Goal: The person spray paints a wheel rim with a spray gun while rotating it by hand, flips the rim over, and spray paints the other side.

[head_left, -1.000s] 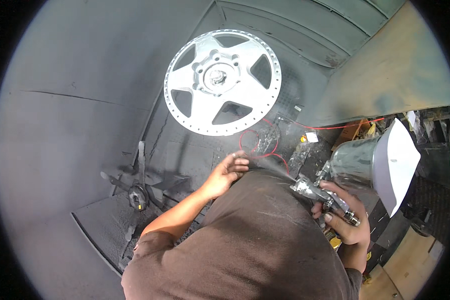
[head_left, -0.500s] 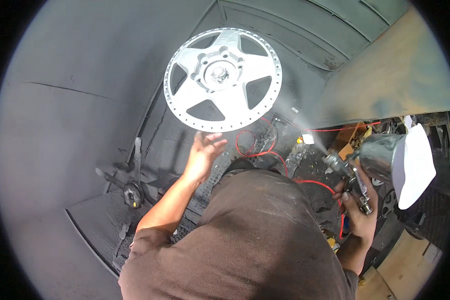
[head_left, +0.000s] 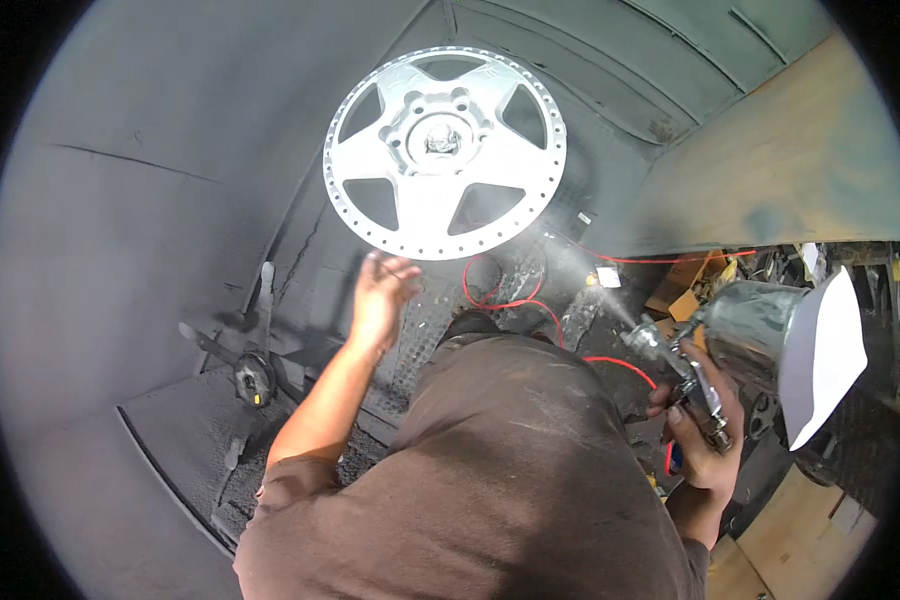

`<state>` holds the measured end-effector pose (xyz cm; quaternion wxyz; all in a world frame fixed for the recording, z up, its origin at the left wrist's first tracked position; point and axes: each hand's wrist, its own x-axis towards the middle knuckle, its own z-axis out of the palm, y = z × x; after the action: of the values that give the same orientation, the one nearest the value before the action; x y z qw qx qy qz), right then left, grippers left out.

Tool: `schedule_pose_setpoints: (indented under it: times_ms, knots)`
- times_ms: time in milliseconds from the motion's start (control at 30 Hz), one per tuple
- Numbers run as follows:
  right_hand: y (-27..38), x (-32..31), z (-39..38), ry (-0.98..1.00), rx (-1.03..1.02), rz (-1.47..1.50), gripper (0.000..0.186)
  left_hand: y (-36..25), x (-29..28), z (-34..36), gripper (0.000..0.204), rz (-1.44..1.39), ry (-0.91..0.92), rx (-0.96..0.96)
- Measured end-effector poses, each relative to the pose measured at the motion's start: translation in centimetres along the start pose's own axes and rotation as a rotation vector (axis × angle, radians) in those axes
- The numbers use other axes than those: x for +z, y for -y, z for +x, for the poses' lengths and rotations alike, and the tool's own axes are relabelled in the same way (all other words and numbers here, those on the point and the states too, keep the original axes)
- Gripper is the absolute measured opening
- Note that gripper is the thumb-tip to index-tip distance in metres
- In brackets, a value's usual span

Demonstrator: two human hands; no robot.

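A five-spoke wheel rim, coated silver-white, faces up ahead of me, with small holes around its edge. Just under its near edge is my left hand, fingers apart and holding nothing; whether a fingertip touches the rim I cannot tell. My right hand grips a metal spray gun, its nozzle pointing up and left toward the rim. A pale mist streams from the nozzle to the rim's lower right edge. On the gun sits a paint cup with a white cover.
A red hose loops over the stained floor and runs to the right. At left stands a dark stand with spread arms. Grey walls enclose the left and back; a tan panel hangs right, above cluttered boxes.
The rim has turned, so its spokes and openings sit differently. My left hand has shifted slightly left. My right hand and the spray gun have moved a little left and down, still spraying.
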<state>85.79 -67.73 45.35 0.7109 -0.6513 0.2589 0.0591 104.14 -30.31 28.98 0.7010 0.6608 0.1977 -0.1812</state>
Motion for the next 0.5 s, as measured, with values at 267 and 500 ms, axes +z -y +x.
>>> schedule_pose_setpoints:
  times_ms: [267,500]
  knots:
    - [0.5,1.2,1.4,-0.109,-0.036,-0.049,0.068,-2.2,2.8,-1.2,0.058,0.056,0.192,-0.133]
    - [0.3,2.4,-0.2,0.274,0.078,0.083,0.063,3.0,3.0,-3.5,0.082,0.531,0.77,-0.046]
